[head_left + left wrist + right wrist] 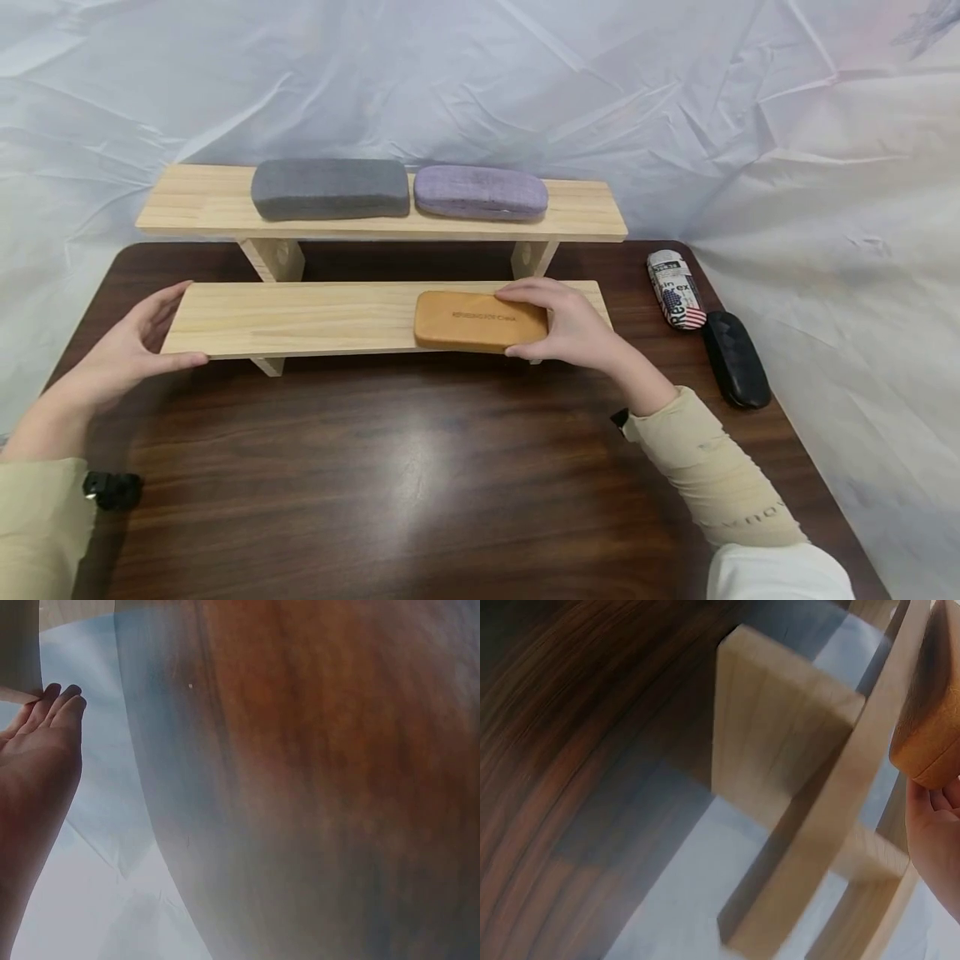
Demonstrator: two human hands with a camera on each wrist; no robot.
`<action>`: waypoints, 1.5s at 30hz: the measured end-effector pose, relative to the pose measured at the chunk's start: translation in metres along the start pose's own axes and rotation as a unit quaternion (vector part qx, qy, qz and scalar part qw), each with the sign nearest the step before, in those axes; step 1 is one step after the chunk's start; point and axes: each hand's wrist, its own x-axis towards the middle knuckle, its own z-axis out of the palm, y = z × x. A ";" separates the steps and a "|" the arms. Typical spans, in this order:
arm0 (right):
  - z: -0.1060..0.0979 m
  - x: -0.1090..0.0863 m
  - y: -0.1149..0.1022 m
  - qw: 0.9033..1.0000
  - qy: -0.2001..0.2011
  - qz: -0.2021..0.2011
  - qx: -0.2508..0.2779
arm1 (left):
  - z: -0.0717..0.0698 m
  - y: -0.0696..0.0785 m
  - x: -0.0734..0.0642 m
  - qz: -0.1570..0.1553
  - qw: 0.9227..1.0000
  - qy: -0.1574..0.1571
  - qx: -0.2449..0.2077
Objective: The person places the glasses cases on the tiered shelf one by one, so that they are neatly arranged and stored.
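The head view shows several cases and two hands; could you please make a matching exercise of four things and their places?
1. Grey case
2. Orange case
3. Black case
4. Left hand

A. On the dark table
B. Held by the right hand
C. On the upper shelf
D. At the left end of the lower shelf

Pairs: 1-C; 2-B; 3-A; 4-D

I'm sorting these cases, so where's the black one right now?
In the head view, the black case lies near the table's right edge, just nearer the wearer than the newspaper-print case.
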 end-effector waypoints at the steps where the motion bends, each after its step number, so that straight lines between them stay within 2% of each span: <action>1: 0.003 0.003 -0.001 1.000 -0.001 -0.001 0.005 | 0.000 0.000 0.000 -0.002 1.000 0.000 0.001; 14: 0.042 0.046 -0.015 0.998 0.004 -0.022 0.057 | 0.000 0.000 0.002 -0.003 1.000 -0.002 0.003; 27: 0.083 0.088 -0.042 0.997 -0.022 -0.049 0.061 | -0.001 -0.002 0.001 0.002 1.000 -0.003 -0.002; 36: 0.113 0.115 -0.062 0.995 -0.031 -0.047 0.076 | 0.000 -0.002 0.002 0.002 1.000 -0.002 -0.004; 45: 0.137 0.142 -0.079 0.996 -0.028 -0.064 0.052 | 0.000 0.000 0.002 -0.006 1.000 -0.001 -0.001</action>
